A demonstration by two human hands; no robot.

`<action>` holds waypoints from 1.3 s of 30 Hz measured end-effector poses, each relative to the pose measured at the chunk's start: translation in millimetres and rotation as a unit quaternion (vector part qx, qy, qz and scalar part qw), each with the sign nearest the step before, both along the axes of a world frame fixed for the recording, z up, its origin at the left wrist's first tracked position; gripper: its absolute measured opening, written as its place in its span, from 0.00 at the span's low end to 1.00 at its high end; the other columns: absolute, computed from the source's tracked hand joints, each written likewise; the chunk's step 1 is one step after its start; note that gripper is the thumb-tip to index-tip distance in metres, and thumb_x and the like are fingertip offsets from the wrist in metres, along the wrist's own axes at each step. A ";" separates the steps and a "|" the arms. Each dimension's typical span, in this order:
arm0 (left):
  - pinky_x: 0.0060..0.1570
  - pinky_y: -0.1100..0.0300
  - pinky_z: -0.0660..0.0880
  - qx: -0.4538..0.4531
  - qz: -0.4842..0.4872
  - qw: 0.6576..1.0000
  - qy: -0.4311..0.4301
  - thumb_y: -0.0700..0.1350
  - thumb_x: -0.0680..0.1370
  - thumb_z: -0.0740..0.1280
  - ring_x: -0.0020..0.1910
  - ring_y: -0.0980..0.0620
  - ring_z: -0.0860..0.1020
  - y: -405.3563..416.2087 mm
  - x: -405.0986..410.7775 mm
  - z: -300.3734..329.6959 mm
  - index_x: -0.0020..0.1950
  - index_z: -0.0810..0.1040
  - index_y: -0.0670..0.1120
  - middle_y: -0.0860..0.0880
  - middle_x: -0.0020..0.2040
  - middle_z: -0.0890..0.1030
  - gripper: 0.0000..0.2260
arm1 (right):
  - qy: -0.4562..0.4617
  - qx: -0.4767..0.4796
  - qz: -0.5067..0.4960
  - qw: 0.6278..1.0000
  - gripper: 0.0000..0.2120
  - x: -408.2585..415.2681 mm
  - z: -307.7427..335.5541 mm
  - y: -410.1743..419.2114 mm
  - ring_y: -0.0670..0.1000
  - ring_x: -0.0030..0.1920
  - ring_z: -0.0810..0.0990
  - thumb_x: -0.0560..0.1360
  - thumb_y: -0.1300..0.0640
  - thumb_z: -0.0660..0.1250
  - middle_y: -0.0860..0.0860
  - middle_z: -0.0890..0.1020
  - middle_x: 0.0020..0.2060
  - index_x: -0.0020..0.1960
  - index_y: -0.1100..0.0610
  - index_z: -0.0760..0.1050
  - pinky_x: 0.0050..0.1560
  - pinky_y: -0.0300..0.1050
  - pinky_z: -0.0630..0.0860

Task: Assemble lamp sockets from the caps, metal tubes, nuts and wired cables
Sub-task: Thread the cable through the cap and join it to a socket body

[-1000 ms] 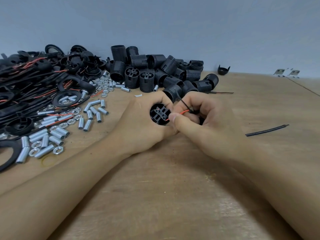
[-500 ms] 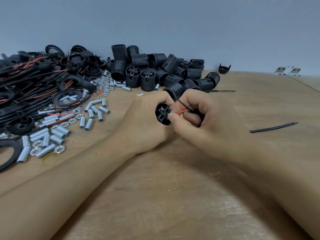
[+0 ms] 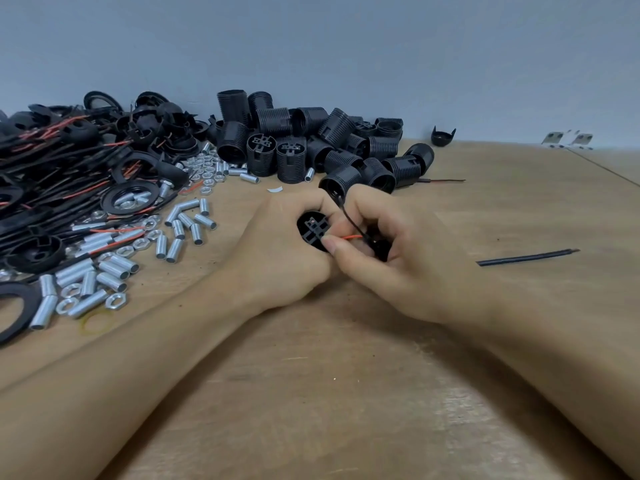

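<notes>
wooden table (image 3: 346, 393), grey-blue wall (image 3: 346, 46)

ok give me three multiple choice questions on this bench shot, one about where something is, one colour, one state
1. Where does the loose black cable piece lie?
A. on the table, right of the hands
B. in the socket pile
C. under the left forearm

2. What colour is the wire pinched by the right hand?
A. blue
B. red
C. yellow

3. What is the left hand doing?
A. lying flat on the table
B. picking up a metal tube
C. gripping a black socket body

Answers: 1 A, it lies alone on bare wood to the right. 2 B, a red strand runs from the right thumb towards the socket face. 3 C, its fingers curl round the socket, end face showing.
</notes>
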State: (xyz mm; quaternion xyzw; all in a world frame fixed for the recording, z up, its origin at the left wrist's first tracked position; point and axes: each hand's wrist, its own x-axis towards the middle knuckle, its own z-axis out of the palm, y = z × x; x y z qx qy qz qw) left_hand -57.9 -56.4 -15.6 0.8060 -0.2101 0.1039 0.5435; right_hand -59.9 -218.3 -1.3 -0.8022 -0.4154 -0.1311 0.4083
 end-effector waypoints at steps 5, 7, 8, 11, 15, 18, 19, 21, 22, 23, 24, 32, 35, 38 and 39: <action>0.43 0.43 0.76 0.022 0.007 1.000 -0.011 0.42 0.64 0.73 0.41 0.44 0.79 0.6 0.5 2.3 0.39 0.78 0.45 0.46 0.40 0.80 0.07 | 0.051 0.031 -0.011 0.998 0.07 1.1 -6.0 -2.2 0.48 0.32 0.72 0.77 0.61 0.67 0.52 0.75 0.32 0.42 0.62 0.74 0.34 0.45 0.70; 0.40 0.45 0.77 0.014 0.012 1.000 -0.003 0.43 0.64 0.73 0.39 0.45 0.79 -0.1 0.6 4.0 0.38 0.77 0.45 0.46 0.38 0.80 0.07 | 0.103 0.074 -0.004 0.992 0.08 0.0 -5.3 -3.5 0.49 0.33 0.74 0.78 0.57 0.65 0.53 0.78 0.34 0.46 0.61 0.77 0.33 0.44 0.71; 0.37 0.49 0.76 0.009 0.018 1.000 -0.006 0.43 0.64 0.73 0.37 0.47 0.78 -0.3 1.0 3.9 0.37 0.76 0.46 0.48 0.36 0.80 0.07 | 0.113 0.089 -0.005 0.990 0.08 -0.3 -4.6 -3.4 0.47 0.33 0.76 0.79 0.56 0.65 0.52 0.79 0.35 0.47 0.60 0.78 0.33 0.41 0.71; 0.31 0.63 0.70 0.005 0.039 0.999 -0.023 0.44 0.64 0.74 0.30 0.59 0.73 0.6 1.6 2.9 0.33 0.73 0.53 0.57 0.30 0.76 0.10 | 0.137 0.120 0.001 0.983 0.07 -0.1 -3.5 -0.7 0.52 0.38 0.81 0.78 0.52 0.66 0.52 0.82 0.37 0.50 0.55 0.78 0.39 0.46 0.78; 0.32 0.72 0.67 0.021 0.045 0.998 -0.044 0.43 0.68 0.78 0.30 0.62 0.74 1.4 2.2 0.6 0.35 0.73 0.55 0.60 0.31 0.77 0.14 | 0.124 0.151 0.002 0.981 0.03 2.3 -4.6 0.4 0.43 0.33 0.76 0.79 0.58 0.66 0.49 0.79 0.35 0.48 0.57 0.77 0.35 0.35 0.73; 0.33 0.72 0.68 0.026 0.055 0.996 -0.063 0.44 0.69 0.77 0.31 0.62 0.74 0.0 1.3 1.2 0.36 0.74 0.55 0.60 0.32 0.77 0.13 | 0.058 0.162 -0.032 0.985 0.04 4.0 -5.2 1.0 0.46 0.36 0.77 0.78 0.63 0.67 0.51 0.80 0.41 0.48 0.57 0.80 0.35 0.37 0.73; 0.33 0.70 0.69 0.027 0.055 0.996 -0.066 0.45 0.69 0.77 0.32 0.61 0.75 -0.7 0.8 0.9 0.36 0.74 0.54 0.59 0.33 0.78 0.12 | 0.043 0.171 -0.046 0.983 0.05 4.2 -5.6 1.4 0.47 0.37 0.78 0.77 0.63 0.68 0.51 0.79 0.43 0.50 0.56 0.81 0.35 0.37 0.73; 0.35 0.63 0.72 0.034 0.060 0.995 -0.067 0.46 0.70 0.77 0.34 0.58 0.76 -2.0 0.2 0.2 0.39 0.76 0.50 0.56 0.34 0.79 0.10 | 0.046 0.198 -0.063 0.977 0.08 3.4 -5.1 1.8 0.46 0.36 0.78 0.76 0.64 0.69 0.50 0.79 0.41 0.53 0.55 0.80 0.35 0.37 0.74; 0.35 0.64 0.73 0.035 0.066 0.995 -0.068 0.46 0.70 0.78 0.34 0.57 0.77 -2.1 0.1 -0.3 0.39 0.77 0.49 0.55 0.34 0.79 0.10 | 0.048 0.202 -0.063 0.976 0.08 3.2 -4.7 1.7 0.45 0.36 0.79 0.76 0.64 0.69 0.49 0.79 0.40 0.54 0.56 0.79 0.36 0.37 0.74; 0.34 0.66 0.72 0.035 0.073 0.994 -0.072 0.45 0.70 0.78 0.33 0.58 0.77 -1.9 0.3 -0.5 0.39 0.77 0.49 0.56 0.34 0.79 0.09 | 0.029 0.190 -0.063 0.979 0.07 2.8 -3.7 1.4 0.44 0.36 0.79 0.76 0.65 0.69 0.48 0.79 0.39 0.53 0.57 0.80 0.36 0.38 0.75; 0.34 0.69 0.70 0.036 0.078 0.993 -0.077 0.44 0.69 0.77 0.33 0.60 0.76 -1.8 0.3 -0.2 0.39 0.77 0.49 0.58 0.32 0.77 0.09 | -0.006 0.165 -0.067 0.984 0.05 2.4 -2.9 0.9 0.46 0.38 0.79 0.76 0.65 0.70 0.49 0.80 0.39 0.51 0.59 0.81 0.38 0.40 0.76; 0.31 0.73 0.66 0.057 0.092 0.986 -0.131 0.36 0.69 0.76 0.29 0.63 0.73 -1.8 -2.5 1.3 0.36 0.74 0.50 0.59 0.27 0.74 0.14 | -0.116 0.056 -0.084 0.988 0.03 1.1 -0.6 -1.6 0.50 0.39 0.75 0.76 0.66 0.70 0.52 0.78 0.38 0.46 0.62 0.82 0.39 0.40 0.70; 0.32 0.71 0.68 0.087 0.091 0.983 -0.135 0.36 0.69 0.76 0.32 0.58 0.76 -0.5 -0.7 0.5 0.40 0.78 0.44 0.53 0.33 0.80 0.08 | -0.130 0.039 -0.090 0.987 0.03 1.5 0.6 -1.1 0.49 0.38 0.75 0.75 0.65 0.70 0.52 0.78 0.37 0.44 0.61 0.82 0.39 0.38 0.69; 0.36 0.73 0.67 0.141 0.110 0.971 -0.160 0.38 0.69 0.75 0.34 0.56 0.76 0.7 1.1 -0.1 0.40 0.79 0.43 0.51 0.35 0.81 0.06 | -0.122 0.014 -0.093 0.988 0.04 2.1 2.0 -1.7 0.47 0.37 0.75 0.75 0.64 0.70 0.50 0.78 0.36 0.43 0.60 0.83 0.39 0.35 0.66; 0.36 0.73 0.66 0.155 0.117 0.966 -0.168 0.38 0.69 0.75 0.34 0.57 0.76 1.1 1.4 0.1 0.40 0.79 0.44 0.52 0.34 0.80 0.06 | -0.119 0.004 -0.092 0.989 0.04 2.3 2.5 -2.1 0.46 0.37 0.74 0.75 0.64 0.70 0.50 0.77 0.36 0.43 0.60 0.83 0.39 0.34 0.65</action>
